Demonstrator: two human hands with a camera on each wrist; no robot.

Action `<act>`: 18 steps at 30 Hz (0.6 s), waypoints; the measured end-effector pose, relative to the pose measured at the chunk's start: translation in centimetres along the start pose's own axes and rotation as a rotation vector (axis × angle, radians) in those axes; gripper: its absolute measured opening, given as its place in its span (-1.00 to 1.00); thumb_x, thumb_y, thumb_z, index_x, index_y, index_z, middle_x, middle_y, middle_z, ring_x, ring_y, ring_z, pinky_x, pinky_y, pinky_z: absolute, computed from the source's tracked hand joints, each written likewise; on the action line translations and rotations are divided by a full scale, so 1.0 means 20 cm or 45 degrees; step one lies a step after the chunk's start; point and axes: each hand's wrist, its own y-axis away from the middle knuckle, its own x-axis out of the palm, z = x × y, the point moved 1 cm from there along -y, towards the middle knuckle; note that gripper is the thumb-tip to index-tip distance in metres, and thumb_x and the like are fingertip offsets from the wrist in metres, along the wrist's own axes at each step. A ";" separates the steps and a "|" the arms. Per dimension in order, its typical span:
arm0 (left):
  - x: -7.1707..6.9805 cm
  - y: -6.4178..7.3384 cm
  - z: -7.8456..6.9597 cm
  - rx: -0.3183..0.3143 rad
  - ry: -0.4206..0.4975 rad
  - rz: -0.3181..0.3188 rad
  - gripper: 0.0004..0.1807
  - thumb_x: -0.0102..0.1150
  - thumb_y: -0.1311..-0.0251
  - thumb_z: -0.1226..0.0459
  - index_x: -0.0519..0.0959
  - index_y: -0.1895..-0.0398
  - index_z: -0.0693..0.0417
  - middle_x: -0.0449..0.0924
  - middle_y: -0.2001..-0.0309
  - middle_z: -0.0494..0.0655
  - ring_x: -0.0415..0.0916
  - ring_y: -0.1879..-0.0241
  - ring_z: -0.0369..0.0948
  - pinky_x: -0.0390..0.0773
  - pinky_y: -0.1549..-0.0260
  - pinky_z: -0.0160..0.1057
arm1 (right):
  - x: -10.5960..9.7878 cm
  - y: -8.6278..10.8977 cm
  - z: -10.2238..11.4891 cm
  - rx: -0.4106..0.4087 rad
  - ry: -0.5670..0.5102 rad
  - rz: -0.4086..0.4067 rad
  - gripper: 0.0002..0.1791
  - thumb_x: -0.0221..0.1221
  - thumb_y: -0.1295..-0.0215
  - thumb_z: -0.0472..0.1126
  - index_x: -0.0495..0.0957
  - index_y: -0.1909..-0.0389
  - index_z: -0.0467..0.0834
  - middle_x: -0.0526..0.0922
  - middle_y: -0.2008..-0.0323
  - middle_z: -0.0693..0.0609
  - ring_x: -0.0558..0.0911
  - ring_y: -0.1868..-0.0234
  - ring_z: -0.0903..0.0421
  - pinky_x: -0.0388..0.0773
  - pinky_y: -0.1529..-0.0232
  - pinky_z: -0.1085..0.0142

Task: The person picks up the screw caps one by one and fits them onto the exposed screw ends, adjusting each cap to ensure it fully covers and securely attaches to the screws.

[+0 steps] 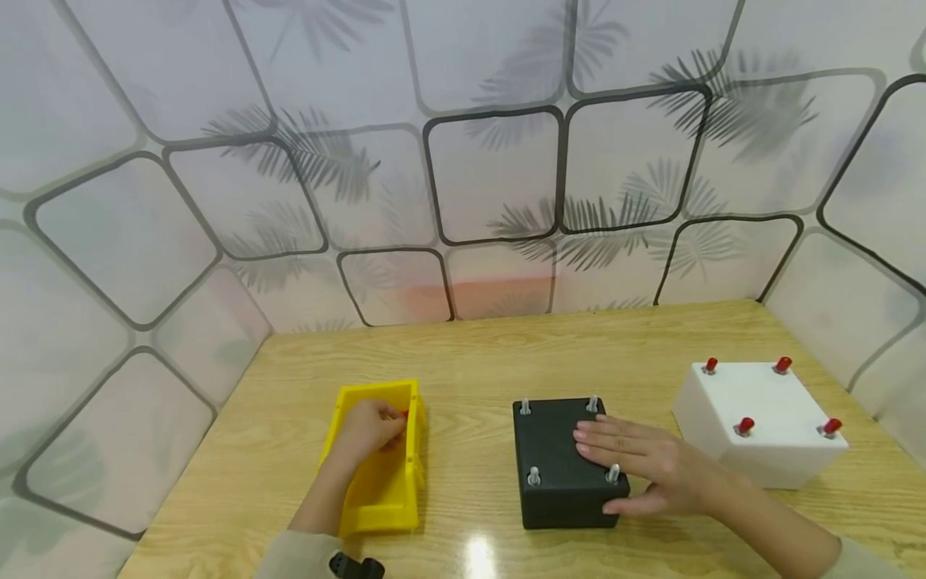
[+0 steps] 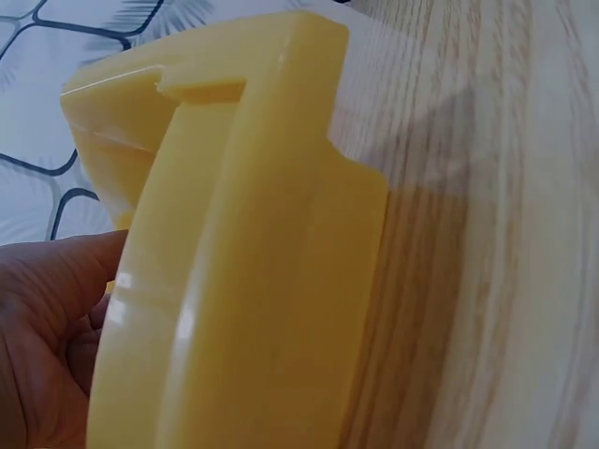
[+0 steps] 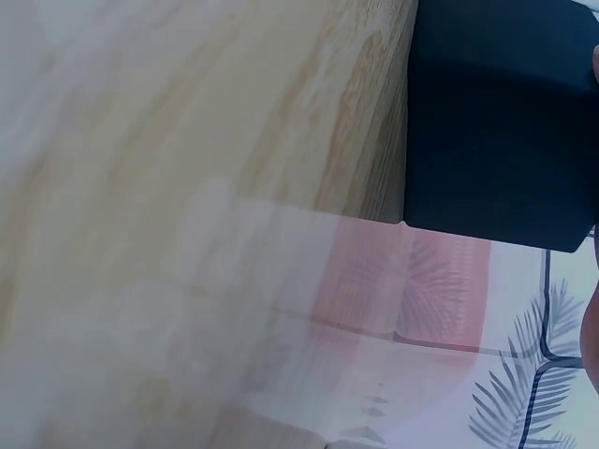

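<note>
My left hand (image 1: 369, 430) reaches down inside a yellow bin (image 1: 383, 517), its fingers bent towards the right wall. Small red pieces (image 1: 406, 415) show at the fingertips; whether they are pinched is hidden. In the left wrist view the bin's wall (image 2: 243, 243) covers most of that hand (image 2: 47, 337). My right hand (image 1: 661, 462) rests on a black box (image 1: 553, 446), fingers laid straight over its top and thumb against the near right side. Clear posts (image 1: 534, 476) stand at the box's corners. The right wrist view catches only the box's side (image 3: 501, 140) and a sliver of hand.
A white box (image 1: 767, 410) stands at the right, with red-capped posts (image 1: 745, 426) at its top corners. Wooden table (image 1: 470, 362) lies beneath everything. Patterned wall coverings (image 1: 499, 177) rise behind and at both sides.
</note>
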 end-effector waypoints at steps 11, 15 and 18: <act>0.02 -0.01 0.03 0.081 -0.151 0.001 -0.92 0.31 0.06 0.38 0.65 0.47 0.25 0.53 0.64 -0.12 0.40 0.65 -0.29 0.44 0.65 -0.38 | 0.00 0.00 0.00 -0.005 -0.001 -0.005 -0.30 0.42 0.00 -0.01 0.50 0.03 -0.51 0.57 -0.04 -0.31 0.46 -0.23 -0.09 0.27 -0.32 0.25; 0.03 -0.01 0.04 0.064 -0.136 0.011 -0.89 0.30 0.02 0.38 0.65 0.43 0.29 0.53 0.61 -0.10 0.41 0.62 -0.28 0.44 0.62 -0.38 | 0.00 0.00 0.00 -0.006 -0.002 -0.003 -0.30 0.42 0.00 -0.01 0.50 0.03 -0.51 0.57 -0.04 -0.31 0.46 -0.23 -0.09 0.27 -0.33 0.25; 0.04 0.00 0.04 0.046 -0.099 0.032 -0.87 0.28 -0.02 0.39 0.64 0.39 0.34 0.57 0.58 -0.06 0.46 0.63 -0.26 0.49 0.62 -0.35 | 0.00 0.00 -0.01 -0.011 -0.004 -0.005 -0.30 0.42 0.00 -0.01 0.50 0.03 -0.51 0.57 -0.04 -0.31 0.45 -0.24 -0.09 0.27 -0.33 0.25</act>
